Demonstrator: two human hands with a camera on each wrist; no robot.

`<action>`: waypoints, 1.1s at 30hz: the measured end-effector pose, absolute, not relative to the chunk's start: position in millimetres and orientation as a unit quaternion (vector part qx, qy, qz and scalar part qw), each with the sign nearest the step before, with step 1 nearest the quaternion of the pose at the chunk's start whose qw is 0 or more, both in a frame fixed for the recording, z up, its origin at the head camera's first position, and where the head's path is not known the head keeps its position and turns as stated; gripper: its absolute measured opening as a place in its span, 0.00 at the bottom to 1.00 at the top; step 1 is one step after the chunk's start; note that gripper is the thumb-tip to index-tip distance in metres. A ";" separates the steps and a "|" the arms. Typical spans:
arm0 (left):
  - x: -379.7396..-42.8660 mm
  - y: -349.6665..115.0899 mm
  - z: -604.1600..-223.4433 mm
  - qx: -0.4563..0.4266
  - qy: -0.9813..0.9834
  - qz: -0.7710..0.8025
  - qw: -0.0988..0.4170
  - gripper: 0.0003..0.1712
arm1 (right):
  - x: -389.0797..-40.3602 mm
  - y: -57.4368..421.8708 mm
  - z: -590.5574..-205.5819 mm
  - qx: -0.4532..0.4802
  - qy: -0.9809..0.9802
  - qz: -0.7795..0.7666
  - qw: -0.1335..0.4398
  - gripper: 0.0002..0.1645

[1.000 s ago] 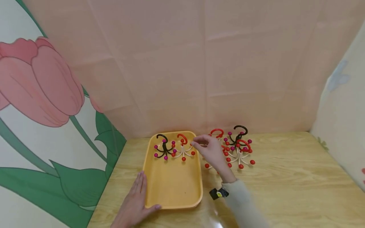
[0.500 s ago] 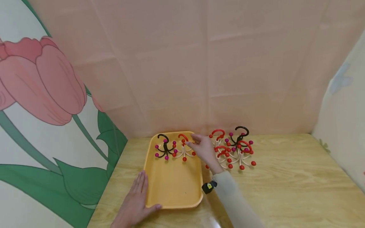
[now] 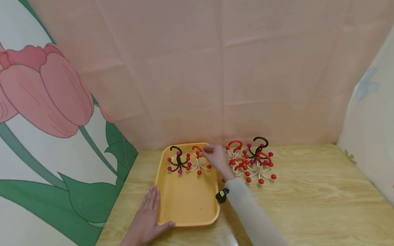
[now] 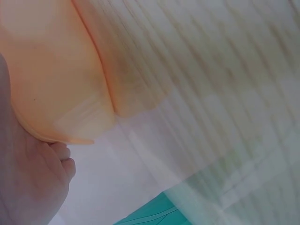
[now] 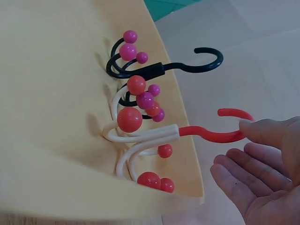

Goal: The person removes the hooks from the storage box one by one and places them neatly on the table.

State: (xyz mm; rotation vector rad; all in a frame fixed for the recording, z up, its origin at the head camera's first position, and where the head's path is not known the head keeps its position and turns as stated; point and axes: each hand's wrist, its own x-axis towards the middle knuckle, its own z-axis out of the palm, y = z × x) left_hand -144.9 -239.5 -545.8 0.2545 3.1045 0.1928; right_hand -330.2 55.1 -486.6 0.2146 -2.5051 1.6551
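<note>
In the head view my left hand [image 3: 143, 218] rests against the near left corner of a yellow tray [image 3: 187, 205], fingers along the outside and thumb at the front rim. My right hand [image 3: 217, 160] is over the tray's far right corner. Its thumb and a partly hidden finger pinch the red hook of a white multi-arm hook hanger [image 5: 157, 133] with red ball tips; the other fingers are loosely spread below. That hanger stands upright in the tray. Close beside it on the left stands a black hook hanger [image 5: 150, 71] with magenta ball tips.
To the right of the tray, several more hangers stand clustered on the wooden table [image 3: 307, 191]: white ones with red hooks [image 3: 260, 169] and a black one [image 3: 260, 148]. A pink cloth backdrop [image 3: 184, 85] rises behind; a tulip-patterned panel [image 3: 55, 95] is at left.
My right hand has moved left from the tray's right rim to the red hook, its thumb and fingers drawing closer together. The left hand stays on the tray's corner.
</note>
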 end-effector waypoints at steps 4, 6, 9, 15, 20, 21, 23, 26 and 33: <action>-143.9 -239.2 -547.0 0.080 0.995 0.065 0.011 0.75 | -333.9 52.9 -489.5 0.074 -0.829 0.552 0.058 0.14; -144.0 -239.6 -547.2 0.080 0.995 0.062 0.009 0.75 | -335.7 51.8 -489.9 0.074 -0.829 0.552 0.057 0.13; -144.3 -240.3 -547.1 0.082 0.995 0.062 0.003 0.75 | -338.1 50.6 -490.4 0.074 -0.828 0.553 0.058 0.13; -144.1 -241.1 -547.2 0.089 0.994 0.064 -0.002 0.75 | -340.9 48.9 -491.5 0.079 -0.821 0.563 0.056 0.11; -143.1 -241.4 -548.5 0.090 0.994 0.065 -0.009 0.74 | -341.2 47.7 -494.5 0.077 -0.818 0.567 0.049 0.11; -142.9 -241.5 -549.0 0.090 0.994 0.066 -0.010 0.74 | -340.9 47.5 -495.4 0.075 -0.819 0.568 0.048 0.12; -142.5 -241.8 -550.1 0.090 0.994 0.067 -0.010 0.74 | -340.5 47.3 -497.5 0.071 -0.817 0.570 0.046 0.12; -142.2 -241.5 -552.1 0.093 0.993 0.066 -0.018 0.74 | -340.0 47.7 -499.8 0.065 -0.815 0.573 0.052 0.12; -141.8 -239.4 -555.8 0.106 0.990 0.081 -0.041 0.72 | -338.0 50.3 -495.2 0.063 -0.796 0.598 0.065 0.09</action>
